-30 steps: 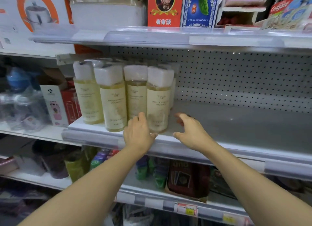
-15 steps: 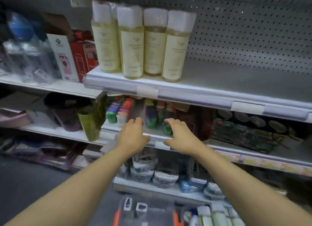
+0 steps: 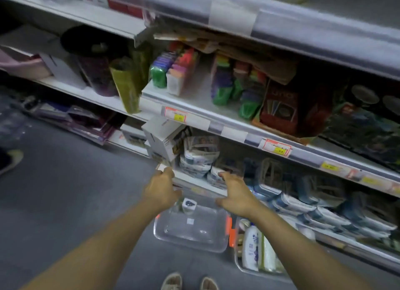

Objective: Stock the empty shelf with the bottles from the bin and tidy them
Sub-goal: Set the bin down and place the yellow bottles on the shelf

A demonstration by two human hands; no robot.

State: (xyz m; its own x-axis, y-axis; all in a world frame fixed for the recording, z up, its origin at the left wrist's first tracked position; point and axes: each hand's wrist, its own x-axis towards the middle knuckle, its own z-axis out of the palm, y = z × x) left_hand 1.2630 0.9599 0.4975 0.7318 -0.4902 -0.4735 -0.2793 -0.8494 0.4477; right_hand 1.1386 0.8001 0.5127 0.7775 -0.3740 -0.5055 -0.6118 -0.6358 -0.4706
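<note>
Along the right side of the view ran the store shelving [image 3: 238, 129], its tiers crowded with goods and its front rails carrying orange and yellow price tags [image 3: 175, 115]. Below it lay the grey floor [image 3: 65, 192], where two clear plastic containers sat side by side at the foot of the shelves. The right-hand one, the bin [image 3: 238, 263], held upright bottles; a white bottle [image 3: 251, 248] with blue print stood at its near left, with a paler bottle just beside it. The left-hand container [image 3: 192, 229] had orange latches along its right edge and a small square label on its clear surface. On the middle tier a red card-game box [image 3: 279, 110] stood to the right of green and purple packets [image 3: 223, 88], and a white carton [image 3: 162, 138] leaned out from the tier below. Both bare arms reached forward and down. The left hand [image 3: 161, 190] hung over the far left corner of the left container, fingers loosely spread, holding nothing. The right hand [image 3: 234, 194] hovered near it, fingers relaxed and apart, also holding nothing. Two shoes [image 3: 189, 281] showed at the bottom edge.
</note>
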